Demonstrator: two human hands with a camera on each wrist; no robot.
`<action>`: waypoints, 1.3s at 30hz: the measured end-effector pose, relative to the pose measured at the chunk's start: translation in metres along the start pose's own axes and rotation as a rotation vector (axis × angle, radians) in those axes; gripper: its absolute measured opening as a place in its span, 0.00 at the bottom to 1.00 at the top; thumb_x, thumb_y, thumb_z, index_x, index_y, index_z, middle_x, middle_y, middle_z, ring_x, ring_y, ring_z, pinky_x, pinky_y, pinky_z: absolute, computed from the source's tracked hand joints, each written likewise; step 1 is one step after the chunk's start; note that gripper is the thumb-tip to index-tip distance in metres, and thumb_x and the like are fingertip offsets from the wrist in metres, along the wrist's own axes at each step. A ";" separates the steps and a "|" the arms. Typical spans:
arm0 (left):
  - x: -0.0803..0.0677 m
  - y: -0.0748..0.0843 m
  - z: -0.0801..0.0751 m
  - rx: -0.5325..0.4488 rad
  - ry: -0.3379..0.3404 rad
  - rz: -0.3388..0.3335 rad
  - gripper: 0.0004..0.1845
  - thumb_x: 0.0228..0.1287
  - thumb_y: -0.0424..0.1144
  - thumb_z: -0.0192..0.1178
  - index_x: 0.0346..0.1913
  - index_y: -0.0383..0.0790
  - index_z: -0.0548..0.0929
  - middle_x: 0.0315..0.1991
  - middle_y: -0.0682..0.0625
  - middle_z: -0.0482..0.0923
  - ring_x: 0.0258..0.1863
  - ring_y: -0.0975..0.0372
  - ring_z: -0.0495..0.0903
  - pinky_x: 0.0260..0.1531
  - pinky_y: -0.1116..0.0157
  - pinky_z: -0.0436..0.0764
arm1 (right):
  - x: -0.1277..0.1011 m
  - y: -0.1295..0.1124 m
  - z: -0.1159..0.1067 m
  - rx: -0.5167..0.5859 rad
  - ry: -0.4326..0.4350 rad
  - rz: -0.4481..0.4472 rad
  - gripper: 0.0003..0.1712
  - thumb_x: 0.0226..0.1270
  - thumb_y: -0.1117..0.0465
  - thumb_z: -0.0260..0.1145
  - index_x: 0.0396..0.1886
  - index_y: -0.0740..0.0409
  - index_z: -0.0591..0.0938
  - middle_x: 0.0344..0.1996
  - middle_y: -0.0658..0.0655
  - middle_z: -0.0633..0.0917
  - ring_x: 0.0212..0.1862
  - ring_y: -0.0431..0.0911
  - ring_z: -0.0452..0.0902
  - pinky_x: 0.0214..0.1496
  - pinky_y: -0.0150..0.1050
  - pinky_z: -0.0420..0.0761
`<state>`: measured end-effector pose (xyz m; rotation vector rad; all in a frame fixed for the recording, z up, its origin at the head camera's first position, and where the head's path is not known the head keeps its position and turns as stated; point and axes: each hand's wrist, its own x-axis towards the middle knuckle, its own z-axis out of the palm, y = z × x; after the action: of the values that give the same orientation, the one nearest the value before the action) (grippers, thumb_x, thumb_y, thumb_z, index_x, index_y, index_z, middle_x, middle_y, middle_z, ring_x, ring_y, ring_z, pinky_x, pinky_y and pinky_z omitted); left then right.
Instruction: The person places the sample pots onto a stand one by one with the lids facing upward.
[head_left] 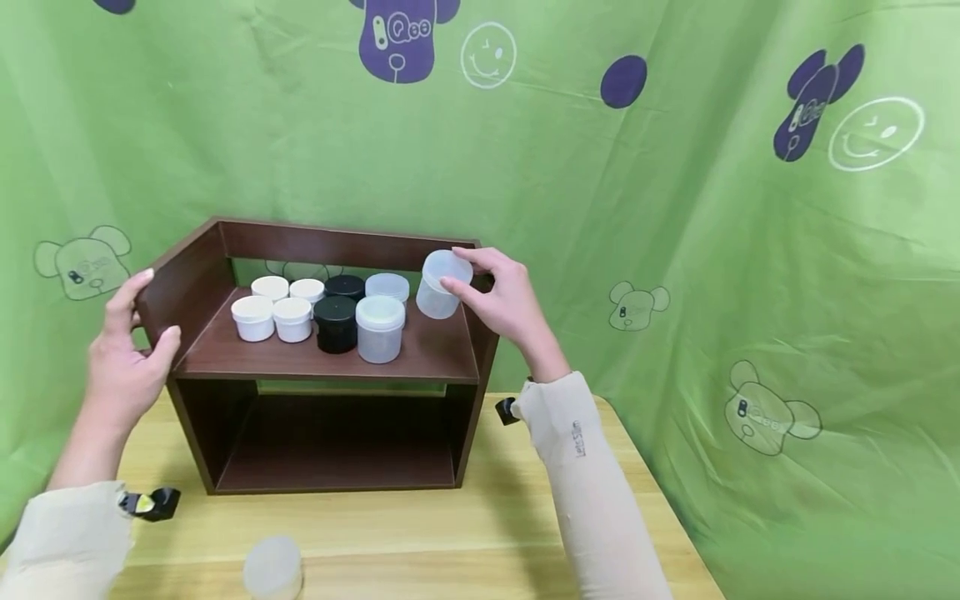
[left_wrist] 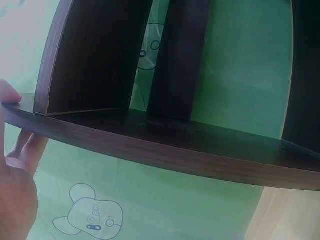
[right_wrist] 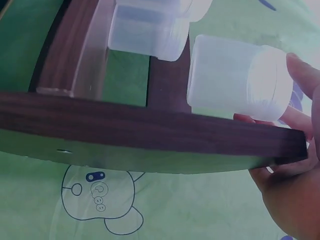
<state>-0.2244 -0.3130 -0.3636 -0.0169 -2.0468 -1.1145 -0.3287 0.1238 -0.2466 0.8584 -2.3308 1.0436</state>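
Currently the right hand [head_left: 504, 302] holds a translucent jar [head_left: 442, 284] by its lid end, thumb and fingers curled round it, tilted, just above the right end of the shelf unit's [head_left: 330, 354] upper board and close against its right side panel. From the right wrist view the jar [right_wrist: 235, 80] shows clear of the board edge, not yet resting on it as far as I can tell.

Left hand [head_left: 123, 354]: clasps the left side panel of the shelf unit, thumb on the inner face, fingers wrapped over the outer edge, apparently steadying it.

Already on the upper board, left of the held jar: four white jars [head_left: 273, 308], two black jars [head_left: 337, 315] and two translucent jars [head_left: 382, 321], grouped in two rows.

Lower compartment of the shelf unit: nothing visible inside.

In front of the shelf unit, near the front edge of the table [head_left: 420, 533], one more translucent jar [head_left: 272, 568] lies on its side.

Judgement: eight jars placed, the ninth in hand and nearly set down, one loose jar left on the table. Mostly done.
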 end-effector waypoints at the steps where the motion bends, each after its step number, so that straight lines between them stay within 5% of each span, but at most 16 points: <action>1: 0.000 0.000 0.001 0.000 -0.003 0.004 0.37 0.70 0.34 0.58 0.79 0.55 0.59 0.64 0.26 0.73 0.48 0.82 0.66 0.30 0.91 0.73 | 0.001 0.001 0.001 -0.006 -0.008 0.009 0.30 0.66 0.49 0.75 0.66 0.52 0.83 0.59 0.54 0.86 0.57 0.48 0.81 0.63 0.46 0.82; 7: -0.002 -0.001 0.002 -0.005 0.006 0.006 0.37 0.70 0.34 0.58 0.79 0.55 0.60 0.61 0.28 0.74 0.48 0.82 0.66 0.31 0.91 0.73 | 0.009 0.003 0.004 -0.044 -0.050 0.032 0.32 0.66 0.47 0.74 0.67 0.54 0.82 0.57 0.55 0.86 0.58 0.48 0.81 0.62 0.47 0.82; 13: 0.000 0.000 0.000 -0.016 0.030 -0.008 0.37 0.69 0.34 0.59 0.78 0.55 0.61 0.52 0.53 0.77 0.47 0.81 0.68 0.31 0.91 0.74 | 0.012 -0.004 0.005 -0.190 -0.062 -0.005 0.33 0.68 0.46 0.73 0.67 0.59 0.82 0.59 0.58 0.86 0.60 0.51 0.80 0.62 0.47 0.83; 18: 0.000 0.001 0.000 -0.011 0.025 -0.006 0.37 0.69 0.34 0.59 0.78 0.55 0.61 0.55 0.44 0.78 0.47 0.82 0.68 0.31 0.91 0.74 | 0.007 -0.014 0.007 -0.299 -0.041 -0.054 0.33 0.69 0.47 0.72 0.66 0.63 0.81 0.59 0.61 0.85 0.58 0.55 0.81 0.60 0.49 0.84; 25: 0.000 -0.001 -0.001 -0.013 0.030 -0.004 0.37 0.69 0.34 0.59 0.78 0.55 0.61 0.51 0.60 0.75 0.47 0.81 0.68 0.31 0.91 0.74 | 0.003 -0.035 0.015 -0.321 0.011 -0.040 0.34 0.69 0.48 0.72 0.67 0.64 0.80 0.58 0.62 0.84 0.52 0.54 0.84 0.54 0.47 0.86; 32: 0.000 0.001 0.000 0.000 0.019 0.002 0.37 0.70 0.34 0.58 0.79 0.54 0.60 0.58 0.26 0.76 0.47 0.83 0.66 0.31 0.92 0.72 | 0.000 -0.044 0.028 -0.420 0.008 0.035 0.34 0.71 0.47 0.70 0.68 0.63 0.79 0.61 0.62 0.83 0.58 0.56 0.83 0.61 0.53 0.82; 39: 0.000 0.001 0.000 0.001 -0.006 -0.002 0.37 0.70 0.34 0.58 0.79 0.55 0.59 0.61 0.22 0.74 0.48 0.83 0.65 0.30 0.92 0.72 | 0.000 -0.035 0.011 -0.360 -0.041 0.004 0.36 0.69 0.45 0.72 0.68 0.64 0.79 0.58 0.63 0.85 0.55 0.56 0.82 0.59 0.52 0.83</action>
<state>-0.2240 -0.3120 -0.3628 -0.0172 -2.0527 -1.1165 -0.3063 0.0968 -0.2357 0.7384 -2.4493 0.5824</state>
